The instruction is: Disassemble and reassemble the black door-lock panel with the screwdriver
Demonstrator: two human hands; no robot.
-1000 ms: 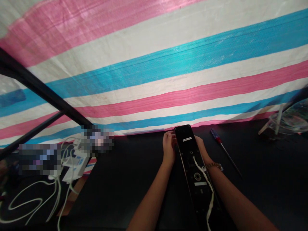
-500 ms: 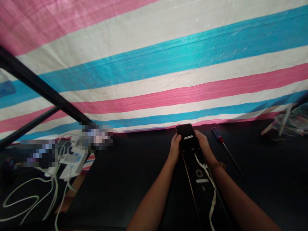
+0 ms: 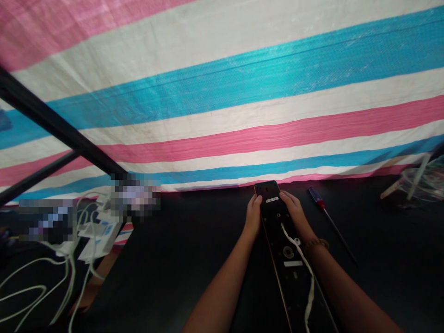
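A long black panel (image 3: 277, 236) lies lengthwise between my forearms, running from the back of the table toward me. It has white labels, a round fitting and a whitish cable (image 3: 308, 273) along it. My left hand (image 3: 254, 212) grips its left edge near the far end, thumb on top. My right hand (image 3: 293, 208) holds the right edge opposite, fingers wrapped round the side. To the right of my right hand lies a screwdriver (image 3: 317, 197) with a blue and red handle, its shaft pointing toward me.
Striped sheeting (image 3: 222, 106) hangs behind the black table (image 3: 156, 259). White cables (image 3: 71, 277) and a white box (image 3: 100, 243) are at the left, below a black metal bar (image 3: 58, 125). Clear coiled material (image 3: 425, 180) sits at the far right.
The view has shifted slightly, with the left-side items sliding left and the screwdriver a little right. Both hands keep their hold on the panel's far end.
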